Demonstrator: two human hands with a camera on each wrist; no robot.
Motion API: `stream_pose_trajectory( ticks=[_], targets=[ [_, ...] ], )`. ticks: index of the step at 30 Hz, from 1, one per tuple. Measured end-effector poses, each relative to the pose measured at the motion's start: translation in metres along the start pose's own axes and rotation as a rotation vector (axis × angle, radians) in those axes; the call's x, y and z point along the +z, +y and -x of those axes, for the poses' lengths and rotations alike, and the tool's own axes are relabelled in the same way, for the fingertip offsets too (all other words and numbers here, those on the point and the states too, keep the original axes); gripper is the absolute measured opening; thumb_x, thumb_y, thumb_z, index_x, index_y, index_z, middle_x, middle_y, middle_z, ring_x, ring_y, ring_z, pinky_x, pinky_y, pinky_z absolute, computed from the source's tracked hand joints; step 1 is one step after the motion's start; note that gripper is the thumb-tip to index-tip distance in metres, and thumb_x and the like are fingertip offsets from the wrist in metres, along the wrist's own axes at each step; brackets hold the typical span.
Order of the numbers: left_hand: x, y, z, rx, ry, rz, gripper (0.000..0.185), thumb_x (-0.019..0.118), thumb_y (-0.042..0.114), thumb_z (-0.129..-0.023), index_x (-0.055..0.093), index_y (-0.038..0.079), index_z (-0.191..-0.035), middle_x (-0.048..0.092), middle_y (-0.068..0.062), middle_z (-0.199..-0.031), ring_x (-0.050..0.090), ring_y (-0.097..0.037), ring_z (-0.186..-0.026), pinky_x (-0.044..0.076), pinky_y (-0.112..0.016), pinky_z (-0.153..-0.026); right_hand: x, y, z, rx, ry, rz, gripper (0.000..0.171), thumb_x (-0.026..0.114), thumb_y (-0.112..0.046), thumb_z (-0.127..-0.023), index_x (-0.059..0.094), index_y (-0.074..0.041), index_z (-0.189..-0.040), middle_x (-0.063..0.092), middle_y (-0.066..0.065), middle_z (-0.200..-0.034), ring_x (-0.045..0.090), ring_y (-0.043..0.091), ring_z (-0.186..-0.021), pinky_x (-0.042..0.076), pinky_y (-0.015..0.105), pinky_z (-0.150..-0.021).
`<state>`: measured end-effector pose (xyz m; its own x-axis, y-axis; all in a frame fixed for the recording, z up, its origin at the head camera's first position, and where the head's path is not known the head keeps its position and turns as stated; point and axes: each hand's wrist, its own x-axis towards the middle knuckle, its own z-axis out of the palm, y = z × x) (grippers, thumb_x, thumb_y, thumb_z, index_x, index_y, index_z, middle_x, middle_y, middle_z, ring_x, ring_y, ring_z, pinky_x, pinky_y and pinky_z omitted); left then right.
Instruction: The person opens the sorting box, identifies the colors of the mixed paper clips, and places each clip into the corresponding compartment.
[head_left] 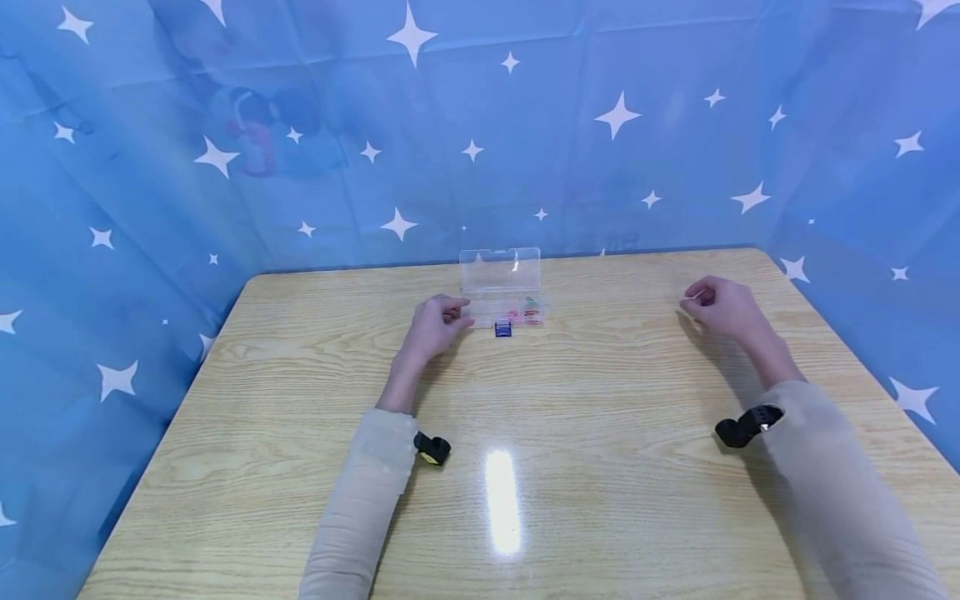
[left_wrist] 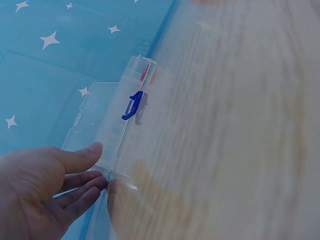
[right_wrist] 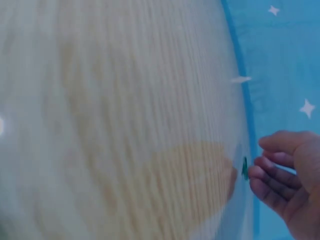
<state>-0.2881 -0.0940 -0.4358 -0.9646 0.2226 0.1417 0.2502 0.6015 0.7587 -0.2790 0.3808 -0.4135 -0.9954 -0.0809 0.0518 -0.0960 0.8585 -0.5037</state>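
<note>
A clear plastic box (head_left: 501,287) with its lid raised stands at the far middle of the wooden table (head_left: 525,433). It holds small coloured pieces (head_left: 525,314) and has a blue latch (head_left: 503,330) at its front. In the left wrist view the box (left_wrist: 112,125) and latch (left_wrist: 133,106) show again. My left hand (head_left: 438,321) holds the box's left end, thumb (left_wrist: 82,155) on the rim and fingers against its side. My right hand (head_left: 720,304) hovers curled near the far right edge. Its fingertips (right_wrist: 265,172) pinch a small green piece (right_wrist: 244,168).
A blue star-printed cloth (head_left: 480,125) hangs round the table on three sides. A bright glare spot (head_left: 502,500) lies on the near middle of the tabletop. Black wrist straps (head_left: 746,425) sit on both sleeves.
</note>
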Motion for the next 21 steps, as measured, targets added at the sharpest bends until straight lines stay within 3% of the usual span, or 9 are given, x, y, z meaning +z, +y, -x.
stream_pose_trajectory(
  ticks=[8, 21],
  targets=[
    [0.0, 0.0, 0.0, 0.009, 0.0, -0.001, 0.037, 0.071, 0.013, -0.096, 0.067, 0.002, -0.131, 0.066, -0.016, -0.115, 0.063, -0.028, -0.106, 0.054, -0.038, -0.092, -0.002, 0.012, 0.006, 0.022, 0.011, 0.036, 0.039, 0.063, -0.025, -0.1, 0.059, 0.011, -0.115, 0.064, 0.028, -0.101, 0.061, 0.038, -0.088, 0.048, 0.034, -0.064],
    [-0.001, 0.001, 0.001, 0.009, -0.002, -0.001, 0.037, 0.071, 0.013, -0.097, 0.066, 0.002, -0.132, 0.065, -0.016, -0.114, 0.062, -0.027, -0.105, 0.054, -0.038, -0.091, 0.0, 0.016, 0.005, 0.089, -0.039, 0.048, 0.03, 0.06, -0.018, -0.099, 0.062, 0.011, -0.108, 0.065, 0.024, -0.094, 0.059, 0.029, -0.078, 0.046, 0.033, -0.061]
  ],
)
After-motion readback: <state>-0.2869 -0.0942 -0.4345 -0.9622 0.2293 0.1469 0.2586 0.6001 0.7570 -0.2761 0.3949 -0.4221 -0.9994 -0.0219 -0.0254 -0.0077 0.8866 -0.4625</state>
